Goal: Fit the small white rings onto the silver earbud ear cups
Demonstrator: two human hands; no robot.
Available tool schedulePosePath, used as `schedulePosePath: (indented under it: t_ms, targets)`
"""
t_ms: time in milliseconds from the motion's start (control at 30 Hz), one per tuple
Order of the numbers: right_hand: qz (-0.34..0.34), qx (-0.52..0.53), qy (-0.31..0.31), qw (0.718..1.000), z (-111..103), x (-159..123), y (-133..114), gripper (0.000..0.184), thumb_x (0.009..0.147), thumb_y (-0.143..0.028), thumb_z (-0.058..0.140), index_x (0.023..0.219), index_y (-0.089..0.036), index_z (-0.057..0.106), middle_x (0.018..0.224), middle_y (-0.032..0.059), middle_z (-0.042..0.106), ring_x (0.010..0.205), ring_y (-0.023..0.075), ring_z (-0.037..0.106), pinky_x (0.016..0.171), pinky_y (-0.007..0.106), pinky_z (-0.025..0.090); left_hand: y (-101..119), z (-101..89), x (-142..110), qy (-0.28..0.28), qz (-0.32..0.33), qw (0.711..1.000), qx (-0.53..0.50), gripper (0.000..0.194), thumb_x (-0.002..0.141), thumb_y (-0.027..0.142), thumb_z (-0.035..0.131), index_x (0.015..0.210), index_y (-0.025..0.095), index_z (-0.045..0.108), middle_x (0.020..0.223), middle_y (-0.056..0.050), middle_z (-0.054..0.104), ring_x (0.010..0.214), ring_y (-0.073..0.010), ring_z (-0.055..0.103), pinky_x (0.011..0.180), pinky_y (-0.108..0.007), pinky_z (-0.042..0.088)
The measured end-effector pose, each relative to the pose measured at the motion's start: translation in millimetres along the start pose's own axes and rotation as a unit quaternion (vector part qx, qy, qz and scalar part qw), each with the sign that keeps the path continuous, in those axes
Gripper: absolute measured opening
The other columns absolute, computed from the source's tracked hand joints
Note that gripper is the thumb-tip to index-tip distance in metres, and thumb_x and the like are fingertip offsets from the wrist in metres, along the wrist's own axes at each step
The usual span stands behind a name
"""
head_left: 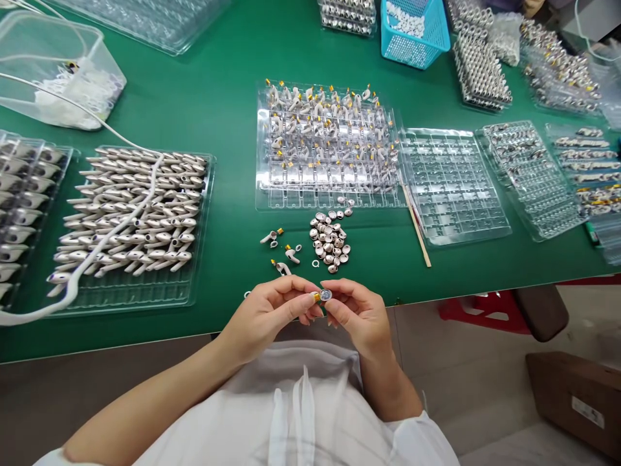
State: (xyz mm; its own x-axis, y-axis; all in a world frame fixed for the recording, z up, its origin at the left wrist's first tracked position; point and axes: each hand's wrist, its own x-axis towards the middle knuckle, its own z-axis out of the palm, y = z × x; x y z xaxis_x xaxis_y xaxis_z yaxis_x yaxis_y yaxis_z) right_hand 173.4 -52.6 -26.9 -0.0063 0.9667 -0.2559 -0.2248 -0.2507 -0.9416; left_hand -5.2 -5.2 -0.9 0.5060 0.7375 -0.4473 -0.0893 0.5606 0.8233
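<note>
— In the head view, what is each hand doing?
— The left hand is nearly closed, thumb and fingertips pinching the yellow tab end of a small earbud part. The right hand grasps the same part by its round end, its fingers curled.
— So where is that part?
— Between the two hands, just off the near edge of the surface, its round face up.
— And the surface?
— Green, crowded with clear trays. At centre, a tray stack carries rows of white stems with yellow tabs. At left, a white cable crosses a tray of earbuds.
— The room?
— A red stool and a brown cardboard box stand on the floor at right.
— Any counts?
— Three loose stem pieces beyond the left hand, the nearest partly hidden by it. Four small white rings that I can make out. One pile of metallic caps, too overlapped to count. One wooden stick, one blue basket at far right, one clear bin at far left.
</note>
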Motion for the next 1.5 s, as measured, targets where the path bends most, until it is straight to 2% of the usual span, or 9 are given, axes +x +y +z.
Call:
schedulePosePath:
  t_ms: [167,300,433,600,767,1033,1367,1500]
  targets:
    - [-0.017,-0.009,-0.002,1.000,2,1,-2,0.024,0.083,-0.034,0.072,0.105,-0.024,0.074,0.084,0.0018,0.069,0.057,0.0098,0.060,0.052,0.022,0.055,0,-0.1,-1,0.019,0.012,1.000,0.020,0.023,0.084,0.037,0.072,0.093,0.015,0.072,0.080,-0.006,0.073,0.075,-0.0173,0.067,0.066,-0.025,0.055]
    - [-0.031,-0.011,-0.003,0.999,4,1,-2,0.023,0.086,-0.027,0.067,0.108,-0.026,0.073,0.091,0.0016,0.068,0.061,0.0092,0.062,0.054,0.021,0.055,-1,1.0,-1,0.035,0.023,0.999,0.029,0.023,0.083,0.036,0.074,0.094,0.016,0.072,0.086,-0.006,0.074,0.078,-0.0180,0.069,0.067,-0.025,0.056]
    - [-0.033,-0.049,0.016,0.998,7,2,-1,0.020,0.087,-0.024,0.063,0.104,-0.024,0.073,0.093,0.0028,0.068,0.065,0.0103,0.064,0.055,0.021,0.055,-1,2.2,-2,0.045,0.021,0.998,0.036,0.023,0.081,0.035,0.076,0.094,0.016,0.073,0.087,-0.005,0.074,0.080,-0.0186,0.070,0.068,-0.025,0.058]
    - [-0.034,-0.091,0.038,0.995,11,4,-2,0.014,0.083,-0.019,0.061,0.094,-0.020,0.070,0.084,0.0025,0.070,0.069,0.0129,0.066,0.059,0.022,0.055,2,3.2,-2,0.056,0.027,0.996,0.071,0.023,0.079,0.035,0.077,0.091,0.016,0.074,0.086,-0.006,0.075,0.077,-0.0187,0.069,0.071,-0.027,0.058]
    - [-0.036,-0.072,0.025,0.996,14,8,-5,0.009,0.078,-0.018,0.061,0.086,-0.019,0.066,0.076,0.0008,0.068,0.066,0.0131,0.065,0.058,0.023,0.054,1,2.1,-4,0.056,0.017,0.995,0.082,0.025,0.078,0.037,0.077,0.092,0.016,0.075,0.086,-0.007,0.075,0.077,-0.0195,0.068,0.069,-0.028,0.058]
    - [-0.042,-0.038,0.029,0.998,16,11,0,0.009,0.073,-0.016,0.062,0.080,-0.020,0.059,0.073,-0.0014,0.062,0.063,0.0117,0.062,0.054,0.022,0.052,-2,0.9,-3,0.030,0.000,0.999,0.032,0.017,0.082,0.032,0.076,0.093,0.018,0.076,0.084,-0.003,0.075,0.072,-0.0133,0.065,0.063,-0.020,0.055]
    - [-0.077,-0.027,0.052,0.995,21,10,3,0.009,0.072,-0.015,0.061,0.078,-0.021,0.057,0.072,-0.0014,0.060,0.062,0.0118,0.059,0.053,0.023,0.050,1,6.2,-2,0.042,-0.003,0.999,0.013,0.015,0.079,0.029,0.079,0.088,0.017,0.077,0.081,-0.003,0.075,0.070,-0.0120,0.064,0.061,-0.017,0.053]
    - [-0.062,-0.015,0.037,0.997,17,11,2,0.008,0.075,-0.016,0.062,0.081,-0.021,0.059,0.075,-0.0007,0.062,0.064,0.0121,0.061,0.057,0.024,0.053,0,3.9,0,0.042,0.008,0.999,0.022,0.014,0.081,0.028,0.077,0.090,0.019,0.077,0.080,-0.002,0.075,0.067,-0.0112,0.063,0.060,-0.017,0.053]
